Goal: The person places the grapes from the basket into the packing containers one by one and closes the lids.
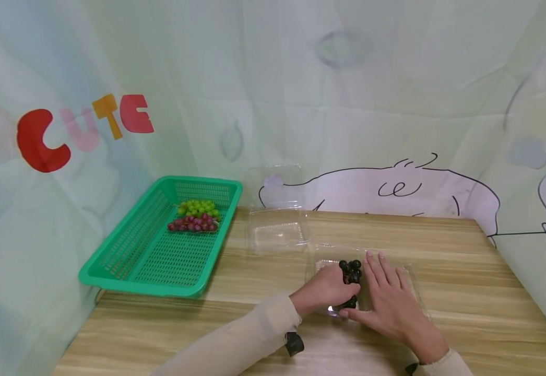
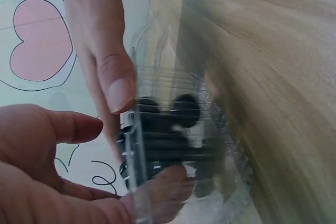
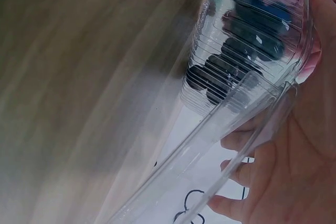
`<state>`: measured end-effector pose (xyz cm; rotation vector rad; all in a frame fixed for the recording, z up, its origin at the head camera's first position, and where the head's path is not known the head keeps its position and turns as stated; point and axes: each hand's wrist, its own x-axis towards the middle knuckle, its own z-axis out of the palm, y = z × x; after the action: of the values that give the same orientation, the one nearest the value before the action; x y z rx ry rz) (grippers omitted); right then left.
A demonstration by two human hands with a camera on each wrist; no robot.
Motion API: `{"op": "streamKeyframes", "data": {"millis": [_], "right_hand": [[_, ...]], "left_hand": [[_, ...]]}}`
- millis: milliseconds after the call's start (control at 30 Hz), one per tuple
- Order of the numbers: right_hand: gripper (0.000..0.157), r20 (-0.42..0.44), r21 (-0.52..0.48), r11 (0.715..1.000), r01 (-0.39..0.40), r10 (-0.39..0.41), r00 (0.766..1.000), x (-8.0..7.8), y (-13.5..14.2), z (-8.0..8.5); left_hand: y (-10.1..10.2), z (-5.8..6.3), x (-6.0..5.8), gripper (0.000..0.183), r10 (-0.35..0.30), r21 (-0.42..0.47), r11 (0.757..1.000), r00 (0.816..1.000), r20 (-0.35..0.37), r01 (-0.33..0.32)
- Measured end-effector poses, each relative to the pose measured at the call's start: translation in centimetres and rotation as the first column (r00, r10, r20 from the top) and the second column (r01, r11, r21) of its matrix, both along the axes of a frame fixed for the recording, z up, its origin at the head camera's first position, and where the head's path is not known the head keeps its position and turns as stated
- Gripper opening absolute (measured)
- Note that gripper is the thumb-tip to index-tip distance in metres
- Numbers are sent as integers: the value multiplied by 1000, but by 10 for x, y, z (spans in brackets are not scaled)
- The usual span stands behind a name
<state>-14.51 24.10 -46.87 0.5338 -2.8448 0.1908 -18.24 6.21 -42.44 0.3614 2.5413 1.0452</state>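
Observation:
Black grapes (image 1: 350, 271) lie in a clear plastic clamshell box (image 1: 320, 256) on the table. My left hand (image 1: 325, 286) reaches in from the left, its fingers down inside the box against the grapes. In the left wrist view the thumb (image 2: 79, 128) is held apart from the bunch, above the rim. Over the box's right side lies my right hand (image 1: 390, 303), fingers straight and spread, thumb along the near rim. The right wrist view shows its palm (image 3: 294, 166) beside the hinge, with the grapes (image 3: 236, 51) seen through the ribbed wall.
To the left stands a green basket (image 1: 155, 289) with a bunch of green grapes (image 1: 199, 208) and one of red grapes (image 1: 193, 224). Behind the box, a second clear clamshell (image 1: 277, 235) sits with its lid (image 1: 275, 183) raised near the printed cloth wall (image 1: 395, 104).

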Motion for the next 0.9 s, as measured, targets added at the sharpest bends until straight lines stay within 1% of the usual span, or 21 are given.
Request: {"op": "streamKeyframes", "data": {"millis": [133, 300, 467, 700, 900], "right_hand": [[120, -13, 2, 1000, -3, 3, 1000, 1, 0, 0], [120, 7, -2, 1000, 4, -4, 1000, 1, 0, 0], [121, 30, 4, 1000, 8, -8, 1000, 0, -1, 0], [120, 35, 9, 1000, 12, -12, 999, 0, 0, 0], [119, 38, 3, 1000, 11, -11, 999, 0, 0, 0]], "left_hand": [[-3, 2, 1, 30, -1, 23, 1000, 1000, 17, 0], [-4, 1, 1, 30, 7, 65, 998, 1000, 25, -9], [-1, -1, 1, 44, 23, 114, 993, 998, 55, -29], [3, -5, -1, 49, 42, 200, 978, 993, 109, -63], [5, -5, 0, 62, 78, 222, 969, 987, 137, -108]]}}
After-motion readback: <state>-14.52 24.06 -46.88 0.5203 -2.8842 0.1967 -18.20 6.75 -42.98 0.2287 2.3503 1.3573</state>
